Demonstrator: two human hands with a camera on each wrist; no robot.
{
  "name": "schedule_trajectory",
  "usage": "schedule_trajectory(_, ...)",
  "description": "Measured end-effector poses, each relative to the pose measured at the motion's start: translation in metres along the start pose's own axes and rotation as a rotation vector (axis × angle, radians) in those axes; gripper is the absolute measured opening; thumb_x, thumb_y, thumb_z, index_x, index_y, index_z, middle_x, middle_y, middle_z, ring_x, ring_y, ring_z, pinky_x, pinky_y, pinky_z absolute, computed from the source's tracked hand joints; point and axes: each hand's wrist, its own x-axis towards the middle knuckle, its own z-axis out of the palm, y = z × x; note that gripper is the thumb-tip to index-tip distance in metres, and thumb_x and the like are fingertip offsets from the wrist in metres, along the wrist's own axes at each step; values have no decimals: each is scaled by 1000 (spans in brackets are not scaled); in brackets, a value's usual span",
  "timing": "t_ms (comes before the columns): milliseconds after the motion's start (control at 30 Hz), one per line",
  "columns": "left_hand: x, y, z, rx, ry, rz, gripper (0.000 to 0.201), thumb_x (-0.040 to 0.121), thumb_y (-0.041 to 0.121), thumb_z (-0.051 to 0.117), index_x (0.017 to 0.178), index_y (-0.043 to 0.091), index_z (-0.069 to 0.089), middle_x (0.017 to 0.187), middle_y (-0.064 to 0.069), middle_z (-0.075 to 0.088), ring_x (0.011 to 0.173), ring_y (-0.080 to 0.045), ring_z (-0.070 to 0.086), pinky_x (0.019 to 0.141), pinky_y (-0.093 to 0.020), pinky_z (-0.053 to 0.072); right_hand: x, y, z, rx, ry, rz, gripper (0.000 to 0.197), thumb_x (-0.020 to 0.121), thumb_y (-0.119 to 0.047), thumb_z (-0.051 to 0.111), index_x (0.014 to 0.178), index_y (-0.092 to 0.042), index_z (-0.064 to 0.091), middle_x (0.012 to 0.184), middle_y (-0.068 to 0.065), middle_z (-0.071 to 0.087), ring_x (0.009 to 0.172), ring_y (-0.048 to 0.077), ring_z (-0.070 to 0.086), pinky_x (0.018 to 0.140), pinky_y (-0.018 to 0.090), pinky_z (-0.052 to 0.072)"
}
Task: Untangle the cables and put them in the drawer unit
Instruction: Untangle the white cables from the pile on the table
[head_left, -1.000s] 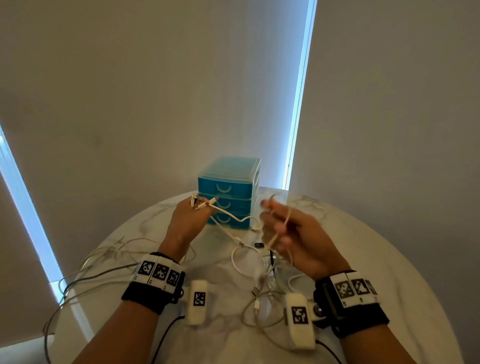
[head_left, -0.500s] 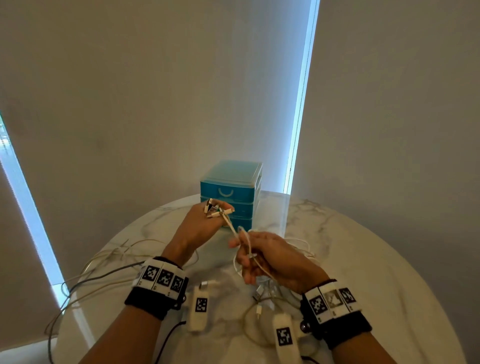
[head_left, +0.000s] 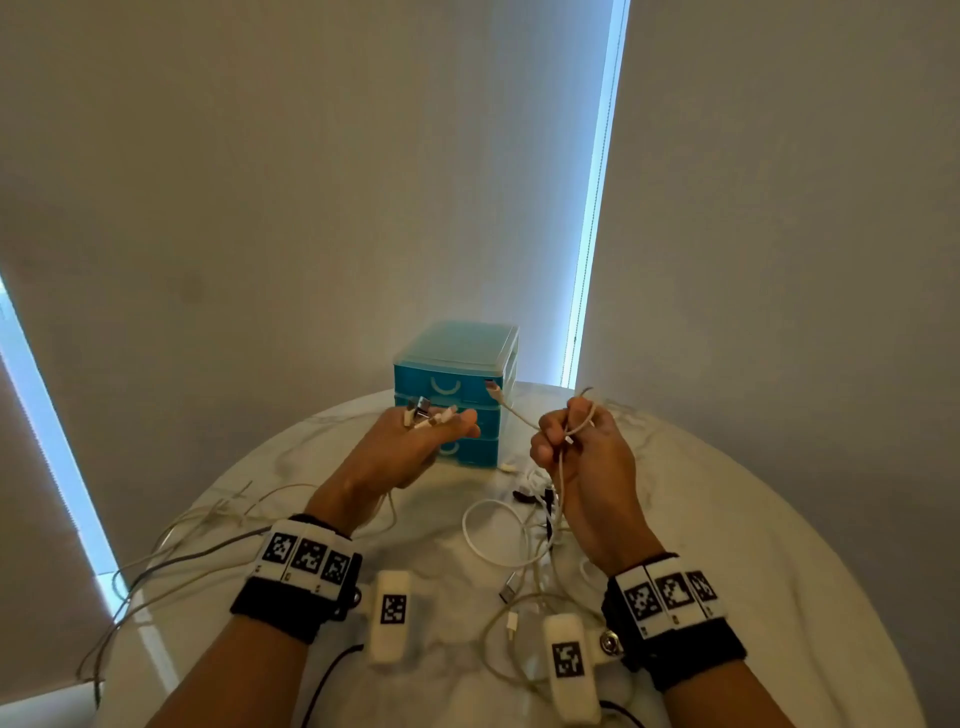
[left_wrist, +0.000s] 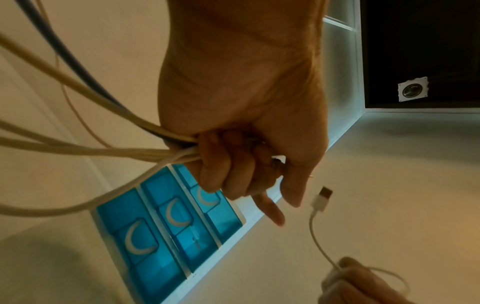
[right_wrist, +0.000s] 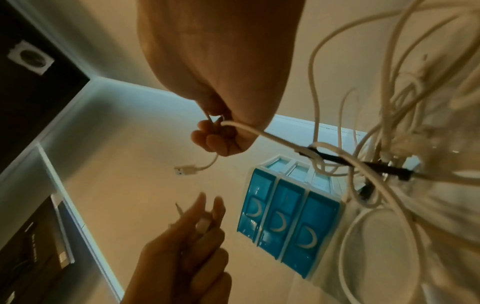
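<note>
Round marble table (head_left: 727, 519), both hands raised above it. Blue drawer unit (head_left: 457, 384) stands at the far edge, three drawers, all closed as far as the fronts show.

Tangle of cables (head_left: 519, 540): loose white loops plus a black lead lying on the table between the wrists, mostly under the right hand. More strands trail off the table's left side.

Left hand (head_left: 410, 457): fist closed round a bundle of cables (left_wrist: 91, 152), several pale and one dark; their plug ends (head_left: 428, 413) poke up past the fingers. Index finger and thumb stick out, holding nothing.

Right hand (head_left: 582, 467): fingers curled round a single white cable (head_left: 563, 457) doubled into a small loop. Its USB plug (left_wrist: 323, 198) sticks out free toward the left hand, near the left thumb but not touching. The cable's long run drops from the right fist into the tangle below.

Judgement: free end is clear; the snag lies downward. Left hand is nearer the plug and could take it while the right draws the length out.
</note>
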Motion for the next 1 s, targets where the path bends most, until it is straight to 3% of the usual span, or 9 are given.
schedule_trajectory(67, -3, 2, 7, -13, -85, 11, 42, 100, 61, 62, 104, 25, 84, 63, 2, 44, 54, -10, 33, 50, -26, 26, -6, 3, 6, -1, -77, 3, 34, 116, -16, 33, 86, -16, 49, 67, 4, 50, 58, 20, 44, 58, 31, 38)
schedule_trajectory(167, -6, 8, 13, -47, -79, 62, 40, 100, 66, 56, 109, 37, 83, 66, -2, 42, 56, -11, 32, 52, -29, 26, -11, 10, 12, -21, -126, 37, 35, 117, -19, 33, 85, -15, 49, 69, 5, 49, 58, 19, 44, 57, 30, 39)
schedule_trajectory(333, -6, 9, 10, -131, 24, 178, 46, 95, 65, 55, 116, 33, 80, 60, 7, 46, 54, -8, 34, 50, -21, 31, -14, 13, 21, -29, -115, 95, 30, 115, -11, 32, 90, -13, 49, 70, 8, 49, 57, 20, 47, 51, 25, 45)
schedule_trajectory(500, -1, 9, 12, -43, 128, 183, 34, 98, 54, 66, 109, 22, 73, 69, 22, 69, 57, 4, 60, 52, -8, 42, -20, 17, 27, 6, -186, 148, 19, 116, -14, 37, 110, -6, 53, 85, 16, 67, 65, 25, 66, 60, 31, 54)
schedule_trajectory(633, 2, 5, 6, -150, 349, 143, 46, 102, 67, 53, 96, 25, 72, 64, 15, 64, 51, 0, 54, 48, -17, 41, -17, 7, 15, -236, -135, 28, 22, 115, -30, 45, 123, -11, 52, 115, 3, 80, 73, 26, 75, 49, 29, 50)
schedule_trajectory(733, 4, 5, -6, -314, 511, 161, 57, 102, 72, 48, 88, 21, 68, 56, 8, 48, 48, -8, 39, 46, -25, 33, -9, -5, -7, -486, -112, -8, 33, 106, -44, 62, 125, -18, 53, 102, 5, 79, 59, 18, 63, 49, 30, 45)
schedule_trajectory(833, 4, 7, -17, -414, 630, 136, 58, 99, 74, 49, 81, 19, 60, 50, 8, 41, 43, -8, 34, 42, -24, 29, -5, -13, -21, -671, -315, 173, 52, 95, -57, 68, 122, -13, 63, 93, 10, 80, 56, 14, 55, 55, 29, 44)
schedule_trajectory(900, 7, 5, -23, -478, 663, 124, 59, 97, 76, 49, 79, 21, 55, 53, 6, 42, 43, -8, 33, 41, -24, 27, -3, -13, -29, -696, -440, 230, 45, 102, -49, 65, 120, -9, 72, 88, 11, 76, 56, 13, 50, 61, 30, 44)
schedule_trajectory(1000, 11, -1, -30, -646, 658, 127, 56, 100, 72, 47, 73, 23, 53, 62, 5, 51, 49, -7, 34, 41, -21, 26, 3, -12, -37, -595, -313, 65, 21, 108, -23, 61, 120, -12, 75, 88, 7, 76, 65, 16, 54, 69, 31, 48)
